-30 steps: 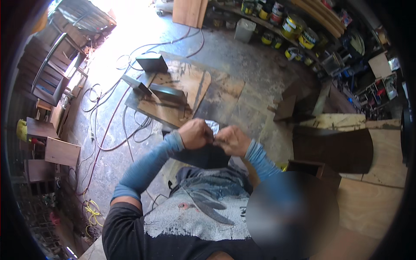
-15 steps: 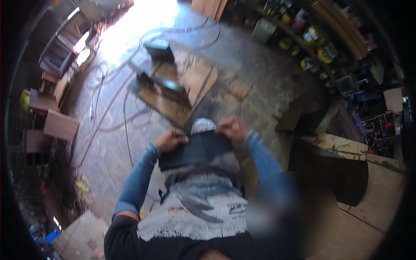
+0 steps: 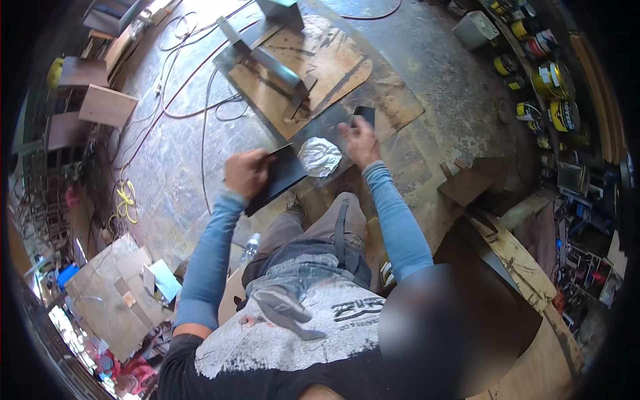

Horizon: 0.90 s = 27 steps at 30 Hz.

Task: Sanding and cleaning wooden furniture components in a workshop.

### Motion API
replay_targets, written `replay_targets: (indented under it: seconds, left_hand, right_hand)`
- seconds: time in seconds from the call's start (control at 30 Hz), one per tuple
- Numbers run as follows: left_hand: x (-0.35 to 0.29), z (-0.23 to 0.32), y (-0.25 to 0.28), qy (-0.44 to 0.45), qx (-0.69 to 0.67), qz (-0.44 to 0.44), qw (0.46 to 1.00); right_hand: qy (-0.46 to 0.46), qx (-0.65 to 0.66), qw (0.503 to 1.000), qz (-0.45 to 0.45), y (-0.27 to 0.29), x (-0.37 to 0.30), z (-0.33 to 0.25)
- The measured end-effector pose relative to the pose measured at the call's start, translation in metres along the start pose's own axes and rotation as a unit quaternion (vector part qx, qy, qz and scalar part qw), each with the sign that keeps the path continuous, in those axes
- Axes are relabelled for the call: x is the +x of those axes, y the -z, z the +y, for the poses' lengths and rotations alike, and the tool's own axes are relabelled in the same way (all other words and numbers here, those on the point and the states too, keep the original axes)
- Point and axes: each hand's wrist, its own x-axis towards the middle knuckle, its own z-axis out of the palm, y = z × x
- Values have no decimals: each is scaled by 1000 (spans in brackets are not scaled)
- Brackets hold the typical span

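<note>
Gripping a black sheet [image 3: 285,171] in the head view, the left hand [image 3: 245,175] has its fingers closed; farther right, the fingers of the right hand [image 3: 362,145] hold a smaller dark piece [image 3: 365,115]. Crumpled silver foil [image 3: 321,157] lies between them, nearer than the stained board [image 3: 333,63].

two hands [image 3: 248,173], two dark sheets [image 3: 285,172], one silvery bundle (crumpled) [image 3: 321,157]

Shirt [image 3: 287,343], one: dark lettering [image 3: 357,309] at the right of its pale printed front. Can [image 3: 565,116], yellow, one: dark label lettering, small and partly blurred.
</note>
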Motion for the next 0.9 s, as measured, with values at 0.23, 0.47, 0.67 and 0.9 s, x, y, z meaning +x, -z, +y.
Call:
replay_targets:
  seconds: [0.23, 0.47, 0.67, 0.9]
  left_hand:
    - [14, 11, 7, -59, -76, 79, 992]
    - [-25, -29, 6, 78, -865, 60, 492]
    - [-66, -41, 72, 66, -785, 68, 613]
    - [-65, -49, 97, 43, -857, -49, 510]
  right_hand:
    - [-27, 328, 931, -158, -11, -73, -121]
    - [381, 65, 917, 98, -47, -167, -248]
    - [340, 145, 929, -2, -46, -185, -289]
    - [397, 186, 899, -14, -82, -209, -321]
